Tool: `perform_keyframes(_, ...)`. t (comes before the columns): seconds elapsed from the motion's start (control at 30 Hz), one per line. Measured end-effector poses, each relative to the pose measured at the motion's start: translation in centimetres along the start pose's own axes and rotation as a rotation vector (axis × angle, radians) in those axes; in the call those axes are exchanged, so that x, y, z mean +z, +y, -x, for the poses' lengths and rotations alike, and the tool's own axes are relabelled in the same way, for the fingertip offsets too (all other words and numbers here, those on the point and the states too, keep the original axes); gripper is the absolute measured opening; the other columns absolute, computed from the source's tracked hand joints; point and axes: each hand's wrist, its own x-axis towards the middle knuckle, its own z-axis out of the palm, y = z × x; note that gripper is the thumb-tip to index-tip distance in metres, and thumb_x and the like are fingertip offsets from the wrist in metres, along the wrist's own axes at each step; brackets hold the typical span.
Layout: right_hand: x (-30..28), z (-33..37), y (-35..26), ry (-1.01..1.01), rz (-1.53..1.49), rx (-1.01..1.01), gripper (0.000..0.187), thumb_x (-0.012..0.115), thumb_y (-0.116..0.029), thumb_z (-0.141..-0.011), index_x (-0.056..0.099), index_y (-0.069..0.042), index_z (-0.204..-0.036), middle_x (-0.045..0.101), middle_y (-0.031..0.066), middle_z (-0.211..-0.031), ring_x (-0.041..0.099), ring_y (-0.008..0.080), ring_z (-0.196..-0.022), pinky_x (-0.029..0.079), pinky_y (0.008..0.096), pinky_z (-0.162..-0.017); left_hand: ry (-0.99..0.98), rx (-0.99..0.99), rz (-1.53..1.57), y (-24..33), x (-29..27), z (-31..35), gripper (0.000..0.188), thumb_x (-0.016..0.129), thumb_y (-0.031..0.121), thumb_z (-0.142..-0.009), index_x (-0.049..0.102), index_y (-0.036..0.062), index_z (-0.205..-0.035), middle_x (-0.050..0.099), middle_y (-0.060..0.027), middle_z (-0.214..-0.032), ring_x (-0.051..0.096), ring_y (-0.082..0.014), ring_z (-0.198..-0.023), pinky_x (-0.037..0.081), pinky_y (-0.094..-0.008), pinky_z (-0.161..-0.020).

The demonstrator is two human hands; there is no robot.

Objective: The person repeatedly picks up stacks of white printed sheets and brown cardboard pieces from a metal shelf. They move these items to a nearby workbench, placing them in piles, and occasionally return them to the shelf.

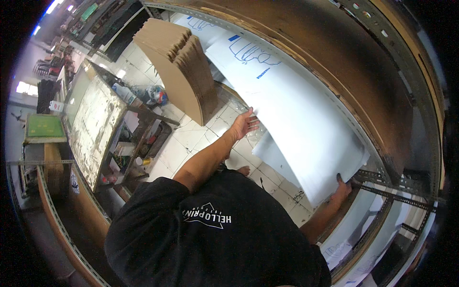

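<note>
A large white sheet (291, 124) with blue line drawings and small blue blocks at its far end hangs bowed in front of me, over the edge of a shelf. My left hand (245, 124) is at the sheet's near long edge, its fingers stretched and apart; whether they touch the sheet is hard to see. At the sheet's right end my right hand (341, 189) is closed on the edge near its corner, with the thumb showing. Part of another white sheet (275, 155) shows beneath it.
A tall stack of brown cardboard (184, 71) stands on the tiled floor (196, 138) ahead to the left. Left of it is a worn table (98, 122) with cluttered shelves. Metal-framed racks (401, 196) line the right, and a wooden shelf board (330, 43) runs overhead.
</note>
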Motion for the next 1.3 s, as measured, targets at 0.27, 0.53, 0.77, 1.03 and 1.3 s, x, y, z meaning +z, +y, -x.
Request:
perform_keyframes(0.27, -0.9, 8.6, 6.8, 0.021, -0.223, 0.050, 0.066, 0.072, -0.009, -0.075, 0.039, 0.003, -0.131, 0.047, 0.0195, -0.127, 0.049, 0.0306, -0.110, 0.040, 0.0443, -0.098, 0.148, 0.120, 0.200, 0.6, -0.6, -2.3, 0.057, 0.068, 0.020, -0.081, 0.042, -0.0012, -0.127, 0.052, -0.0179, -0.123, 0.050, -0.0334, -0.113, 0.040, -0.0447, -0.098)
perform_keyframes(0.53, -1.6, 7.4, 13.7, 0.089, -0.113, 0.025, 0.055, 0.074, -0.008, -0.073, 0.042, 0.009, -0.115, 0.047, 0.0223, -0.119, 0.043, 0.0314, -0.116, 0.038, 0.0463, -0.098, 0.148, 0.183, 0.102, 2.2, -4.2, -3.3, 0.044, 0.072, 0.021, -0.077, 0.052, 0.0050, -0.112, 0.061, -0.0090, -0.106, 0.059, -0.0245, -0.097, 0.048, -0.0372, -0.086)
perform_keyframes(0.77, 1.7, 3.8, 21.2, 0.352, -0.372, -0.084, 0.051, 0.067, -0.006, -0.078, 0.041, 0.008, -0.119, 0.043, 0.0240, -0.123, 0.043, 0.0338, -0.116, 0.044, 0.0457, -0.090, 0.469, 0.299, -0.055, 5.1, 1.6, -2.9, 0.060, 0.078, 0.012, -0.067, 0.049, -0.0075, -0.116, 0.058, -0.0179, -0.105, 0.057, -0.0279, -0.094, 0.048, -0.0371, -0.084)
perform_keyframes(1.03, 0.1, 7.5, 12.8, -0.026, -0.556, 0.088, 0.052, 0.063, -0.019, -0.083, 0.044, 0.007, -0.123, 0.054, 0.0142, -0.117, 0.052, 0.0278, -0.104, 0.042, 0.0374, -0.090, 0.411, 0.545, -0.095, 9.0, 8.6, 4.8, 0.034, 0.075, 0.000, -0.065, 0.061, -0.0110, -0.094, 0.065, -0.0159, -0.089, 0.062, -0.0241, -0.074, 0.051, -0.0337, -0.069)
perform_keyframes(1.3, -0.2, 8.3, 12.7, -0.113, -0.481, 0.036, 0.063, 0.067, -0.020, -0.081, 0.039, 0.008, -0.130, 0.051, 0.0180, -0.124, 0.052, 0.0292, -0.106, 0.042, 0.0390, -0.091, 0.398, 0.567, -0.189, 11.0, 7.9, 4.9, 0.031, 0.072, 0.001, -0.066, 0.062, -0.0120, -0.093, 0.065, -0.0184, -0.085, 0.063, -0.0259, -0.070, 0.052, -0.0347, -0.066)
